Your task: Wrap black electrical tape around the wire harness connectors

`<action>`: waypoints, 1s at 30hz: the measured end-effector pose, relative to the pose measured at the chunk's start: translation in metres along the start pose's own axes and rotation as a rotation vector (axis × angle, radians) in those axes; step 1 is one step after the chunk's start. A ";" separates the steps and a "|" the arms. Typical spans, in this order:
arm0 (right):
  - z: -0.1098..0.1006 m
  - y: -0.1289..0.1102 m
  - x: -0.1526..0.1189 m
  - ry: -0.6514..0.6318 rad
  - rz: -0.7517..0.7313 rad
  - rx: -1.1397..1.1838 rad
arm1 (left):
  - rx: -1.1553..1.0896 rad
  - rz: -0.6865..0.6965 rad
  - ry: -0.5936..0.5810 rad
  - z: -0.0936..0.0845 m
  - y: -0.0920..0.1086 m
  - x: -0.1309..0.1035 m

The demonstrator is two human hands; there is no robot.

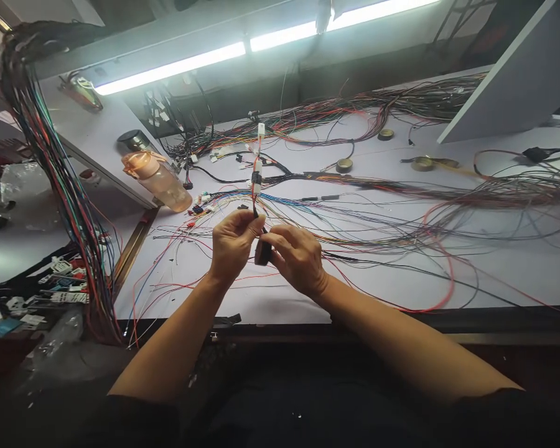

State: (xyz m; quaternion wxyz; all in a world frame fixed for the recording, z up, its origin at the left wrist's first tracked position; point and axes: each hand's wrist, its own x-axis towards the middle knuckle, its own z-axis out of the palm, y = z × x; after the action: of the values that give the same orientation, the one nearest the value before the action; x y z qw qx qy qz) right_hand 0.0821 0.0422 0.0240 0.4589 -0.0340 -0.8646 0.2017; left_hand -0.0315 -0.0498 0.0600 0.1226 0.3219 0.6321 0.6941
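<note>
Near the middle of the table, my left hand (234,244) pinches a thin wire bundle (254,202) between thumb and fingers. Above that hand, white connectors (257,167) with a black band stand along the bundle, and a white plug (261,129) tops its red and dark wires. My right hand (299,256) is closed just to the right, its fingertips close to the left hand's. A roll of black tape (263,252) sits at those right fingers, and dark tape seems to run up to the bundle. The right fingers partly hide the roll.
Long loose wires (392,230) spread across the white table (280,305). An orange-lidded bottle (161,180) leans at the left, beside a hanging cable bundle (70,193). Tape rolls (344,165) lie further back. A grey panel (508,81) rises at the right.
</note>
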 end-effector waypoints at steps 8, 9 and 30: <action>-0.004 -0.012 -0.012 0.168 0.723 0.609 | -0.102 0.093 0.183 0.006 -0.010 -0.018; -0.004 -0.010 -0.011 0.141 0.801 0.675 | -0.119 0.105 0.184 0.006 -0.011 -0.019; -0.025 0.015 -0.003 -0.335 0.508 0.219 | -0.079 0.091 -0.058 0.004 -0.002 -0.010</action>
State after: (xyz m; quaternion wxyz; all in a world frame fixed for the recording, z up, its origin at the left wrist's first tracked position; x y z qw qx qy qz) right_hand 0.1019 0.0629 0.0285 0.2459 -0.1653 -0.8652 0.4045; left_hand -0.0221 -0.0518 0.0554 0.1218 0.3650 0.5852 0.7137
